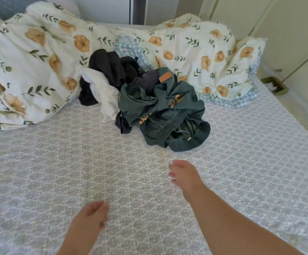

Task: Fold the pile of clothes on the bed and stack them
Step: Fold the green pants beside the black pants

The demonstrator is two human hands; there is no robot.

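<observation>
Reaching forward, my right hand (183, 176) hovers over the patterned grey-and-white quilted bedspread (57, 172), fingers loosely curled and holding nothing. My left hand (92, 216) sits lower, at about seven o'clock from it, also relaxed and empty, though blurred. Neither touches any cloth yet.

The pile of clothes (142, 96) lies at twelve o'clock from the right hand, apart from it. Nearest is a crumpled dark green sweatshirt with orange print and ribbed cuffs (168, 111); at ten o'clock from that lie a rumpled white cotton garment (103, 89) and a dark brown-black knit piece (111, 65). Behind the heap bunches a cream floral duvet with orange flowers (39, 52).

I judge the sweatshirt the sensible first pick: grip it by the hem or shoulders with both hands, lift clear so nothing drags along, then spread it flat on the bare spread at six o'clock before folding.
</observation>
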